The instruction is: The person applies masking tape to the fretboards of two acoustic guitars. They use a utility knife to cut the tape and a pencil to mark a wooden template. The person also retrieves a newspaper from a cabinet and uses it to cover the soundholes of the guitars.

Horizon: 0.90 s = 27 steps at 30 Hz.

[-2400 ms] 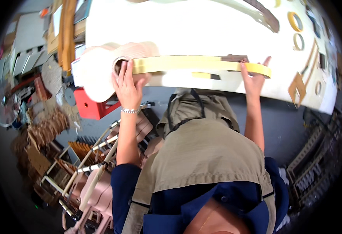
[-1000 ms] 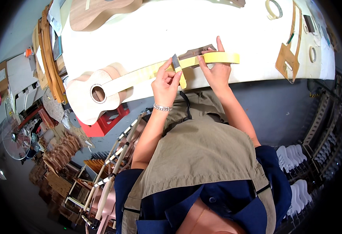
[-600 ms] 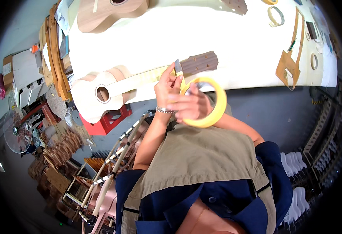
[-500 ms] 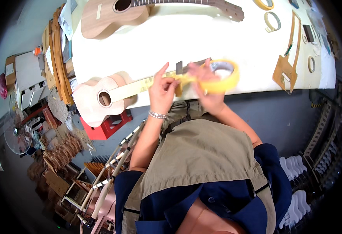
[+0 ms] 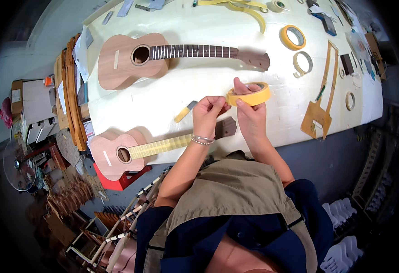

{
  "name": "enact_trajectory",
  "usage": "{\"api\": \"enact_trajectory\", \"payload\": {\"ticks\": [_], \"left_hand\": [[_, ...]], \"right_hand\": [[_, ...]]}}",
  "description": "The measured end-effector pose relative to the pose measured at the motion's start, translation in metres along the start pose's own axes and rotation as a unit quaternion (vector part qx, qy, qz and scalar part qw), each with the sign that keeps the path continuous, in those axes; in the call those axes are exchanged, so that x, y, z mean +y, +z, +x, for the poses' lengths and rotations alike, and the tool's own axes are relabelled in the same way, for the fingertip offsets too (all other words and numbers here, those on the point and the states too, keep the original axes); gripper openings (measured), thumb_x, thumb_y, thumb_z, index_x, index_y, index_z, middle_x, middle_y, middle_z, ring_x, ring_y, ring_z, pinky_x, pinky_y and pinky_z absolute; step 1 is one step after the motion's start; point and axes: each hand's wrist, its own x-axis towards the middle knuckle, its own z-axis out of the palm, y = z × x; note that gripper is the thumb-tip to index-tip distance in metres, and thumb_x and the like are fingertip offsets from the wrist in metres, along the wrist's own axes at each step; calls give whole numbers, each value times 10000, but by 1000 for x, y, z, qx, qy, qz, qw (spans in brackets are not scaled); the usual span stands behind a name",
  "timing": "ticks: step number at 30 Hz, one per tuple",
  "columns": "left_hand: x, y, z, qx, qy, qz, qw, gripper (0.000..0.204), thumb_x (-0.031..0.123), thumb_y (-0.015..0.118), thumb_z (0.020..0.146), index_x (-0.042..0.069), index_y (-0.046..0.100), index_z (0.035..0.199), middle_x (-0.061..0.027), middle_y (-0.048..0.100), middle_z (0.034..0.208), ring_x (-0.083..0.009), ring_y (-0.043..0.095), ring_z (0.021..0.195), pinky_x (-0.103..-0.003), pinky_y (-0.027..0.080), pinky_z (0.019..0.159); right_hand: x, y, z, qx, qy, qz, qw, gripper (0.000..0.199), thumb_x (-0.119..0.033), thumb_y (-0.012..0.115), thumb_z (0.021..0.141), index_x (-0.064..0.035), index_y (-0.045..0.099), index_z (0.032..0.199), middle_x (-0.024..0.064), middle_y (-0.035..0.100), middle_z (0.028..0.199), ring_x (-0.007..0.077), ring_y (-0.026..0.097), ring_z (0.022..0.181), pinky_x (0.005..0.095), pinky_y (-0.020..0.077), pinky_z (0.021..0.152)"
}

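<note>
Head view, blade [image 5: 186, 110] now on table [image 5: 154, 107], left hand [image 5: 207, 111] at tape roll [image 5: 256, 98]

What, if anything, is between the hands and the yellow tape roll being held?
Nothing I can see: the right hand grips the yellow tape roll directly. The left hand is right by its left edge; whether it touches, I can't tell.

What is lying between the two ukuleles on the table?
In the head view, a yellow-handled blade lies between them. The left hand and the right hand, with a yellow tape roll, also show in this gap.
</note>
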Motion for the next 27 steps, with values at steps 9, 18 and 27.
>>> {"api": "enact_trajectory", "payload": {"ticks": [9,18,27], "left_hand": [[18,10,26,-67,-13,119,991,454,173,646,855,-34,476,1222,-132,558,1137,-200,584,1001,-350,508,862],[9,32,45,41,-4,65,997,76,60,657,834,39,584,838,-8,610,822,-67,536,747,-203,438,709],[116,-101,115,210,237,377,870,93,91,696,799,17,639,804,-14,639,746,-61,525,648,-204,432,584]], "right_hand": [[-4,-7,36,-20,2,-4,1000,395,116,537,806,-88,438,1130,203,492,1298,228,442,1251,373,362,1008],[4,-19,54,-23,60,92,994,444,103,536,795,-88,441,1184,168,491,1309,242,413,1272,445,292,1077],[-71,-90,119,14,-47,274,961,534,-200,487,909,1,318,1374,112,443,1368,255,340,1322,469,48,1142]]}}
